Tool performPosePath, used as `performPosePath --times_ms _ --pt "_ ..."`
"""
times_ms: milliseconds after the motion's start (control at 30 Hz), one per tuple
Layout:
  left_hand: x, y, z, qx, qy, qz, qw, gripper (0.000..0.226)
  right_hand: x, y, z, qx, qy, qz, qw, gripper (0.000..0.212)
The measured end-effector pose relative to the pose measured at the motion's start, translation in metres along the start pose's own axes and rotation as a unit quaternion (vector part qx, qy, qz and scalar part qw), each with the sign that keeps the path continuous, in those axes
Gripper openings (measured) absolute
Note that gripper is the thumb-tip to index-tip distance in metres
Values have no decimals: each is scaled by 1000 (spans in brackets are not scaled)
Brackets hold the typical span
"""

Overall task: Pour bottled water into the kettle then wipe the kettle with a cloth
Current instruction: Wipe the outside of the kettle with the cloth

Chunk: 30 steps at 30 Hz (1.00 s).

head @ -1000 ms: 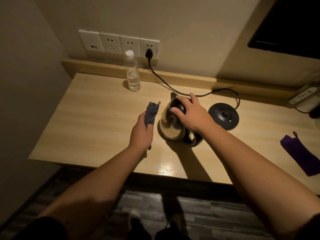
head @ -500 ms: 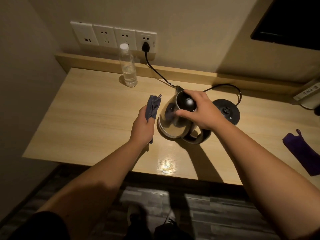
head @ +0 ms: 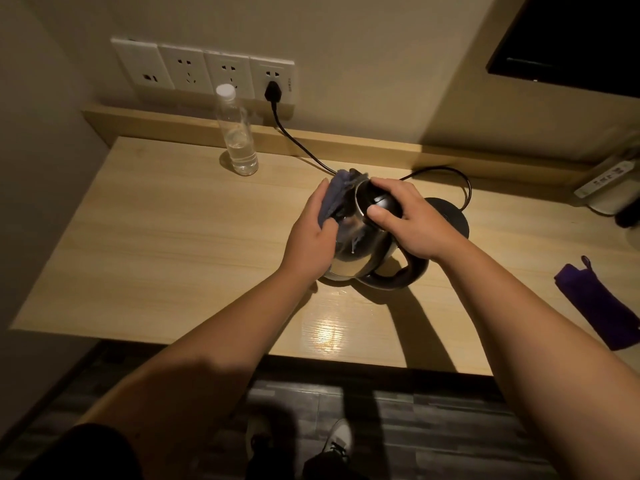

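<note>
Light wood desk [head: 156, 244] here: water bottle [head: 237, 133] by the back edge, kettle [head: 360, 251] mid-desk with its base [head: 453, 220] just behind. Purple cloth [head: 602, 306] lies at the right edge

My one camera sits on my head, looking forward and steeply down, close over the table [head: 145, 237], wall sockets [head: 204, 72] at top.

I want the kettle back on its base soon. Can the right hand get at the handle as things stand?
Probably yes: the right hand rests on the kettle lid, and the handle just below it is uncovered.
</note>
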<state>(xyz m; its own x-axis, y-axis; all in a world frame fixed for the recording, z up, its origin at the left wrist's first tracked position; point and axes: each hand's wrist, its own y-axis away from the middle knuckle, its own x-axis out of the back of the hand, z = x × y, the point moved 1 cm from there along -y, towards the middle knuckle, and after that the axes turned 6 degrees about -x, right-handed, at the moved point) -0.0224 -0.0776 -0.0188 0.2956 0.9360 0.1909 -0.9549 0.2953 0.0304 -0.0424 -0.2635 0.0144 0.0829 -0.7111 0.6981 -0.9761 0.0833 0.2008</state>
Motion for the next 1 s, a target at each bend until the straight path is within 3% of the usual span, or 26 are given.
performPosePath --times_ms 100,233,333,400,500,567,633,733,900,1000 --pt "-13 1 -4 -44 -44 -19 998 61 3 -2 4 2 1 2 1000 55" --pt "-29 1 -23 -131 -245 -13 960 63 2 -3 14 0 -5 3 1000 55" --pt "-33 -6 -22 -155 -252 35 955 59 0 -4 19 -8 -23 15 1000 54" --pt "-30 -16 -26 -123 -204 62 969 53 0 -6 19 -10 -29 17 999 54" --pt "-12 -33 -36 45 -87 52 994 46 -1 -8 11 9 -13 3 1000 56" --pt "-3 -35 -43 139 -23 41 989 39 -5 -11 3 32 18 -12 999 55" --pt "0 -28 -49 153 3 50 987 37 -8 -13 -3 42 41 -24 998 54" --pt "-7 -20 -45 88 3 69 994 45 -9 -15 -5 45 54 -27 997 54" --pt "-31 -5 -18 -61 -92 86 990 51 -4 -13 1 41 47 -9 998 49" --pt "-33 -7 -21 -102 -132 86 982 51 1 -11 6 35 34 4 999 43"
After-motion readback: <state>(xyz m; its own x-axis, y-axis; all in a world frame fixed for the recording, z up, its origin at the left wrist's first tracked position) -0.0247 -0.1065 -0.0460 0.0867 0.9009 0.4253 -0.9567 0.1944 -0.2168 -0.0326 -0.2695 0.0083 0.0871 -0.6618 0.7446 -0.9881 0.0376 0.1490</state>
